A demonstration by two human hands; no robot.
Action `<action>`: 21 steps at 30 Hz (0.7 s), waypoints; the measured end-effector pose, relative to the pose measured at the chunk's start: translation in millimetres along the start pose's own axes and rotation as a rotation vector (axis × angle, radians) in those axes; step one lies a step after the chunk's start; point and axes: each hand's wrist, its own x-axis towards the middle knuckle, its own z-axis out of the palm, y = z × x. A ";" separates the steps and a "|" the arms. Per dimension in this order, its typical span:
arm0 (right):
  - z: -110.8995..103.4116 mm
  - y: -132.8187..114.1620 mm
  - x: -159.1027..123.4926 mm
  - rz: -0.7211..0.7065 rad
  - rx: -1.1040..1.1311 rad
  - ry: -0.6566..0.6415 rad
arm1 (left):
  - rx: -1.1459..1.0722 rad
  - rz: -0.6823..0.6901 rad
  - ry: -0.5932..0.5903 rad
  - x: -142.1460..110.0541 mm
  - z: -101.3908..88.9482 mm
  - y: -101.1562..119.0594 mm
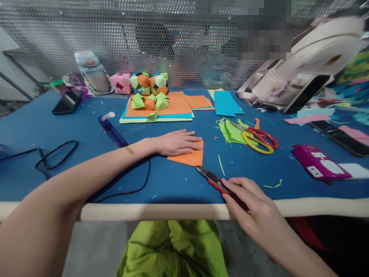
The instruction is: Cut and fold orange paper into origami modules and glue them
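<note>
My left hand (180, 143) lies flat, fingers stretched out, on an orange piece of paper (190, 158) and presses it to the blue table. The fingers and palm cover the paper's upper part. In my right hand (250, 204) is a red and black utility knife (216, 182), gripped by its handle. Its tip points at the lower edge of the orange paper; whether the blade cuts into it I cannot tell. To the right, scissors (259, 139) with one red and one yellow handle rest beside green paper scraps (232, 131).
A blue glue gun (112, 130) with a black cord lies left. Behind are stacked coloured sheets (173, 104) with folded paper pieces, paper balls (150, 82), a bottle (93, 73) and blue paper (227, 103). A purple power strip (319, 162), phones and a backpack (305, 65) stand right.
</note>
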 end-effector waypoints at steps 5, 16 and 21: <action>3.0 -6.3 -1.5 0.013 -0.032 0.014 | 0.012 -0.001 -0.004 0.0 0.6 -0.4; 4.6 -9.0 -2.1 0.028 -0.027 -0.010 | -0.003 -0.005 0.009 0.5 1.7 -1.1; 5.7 -9.9 -0.1 0.045 -0.018 -0.007 | -0.006 0.004 0.018 1.2 5.6 -4.6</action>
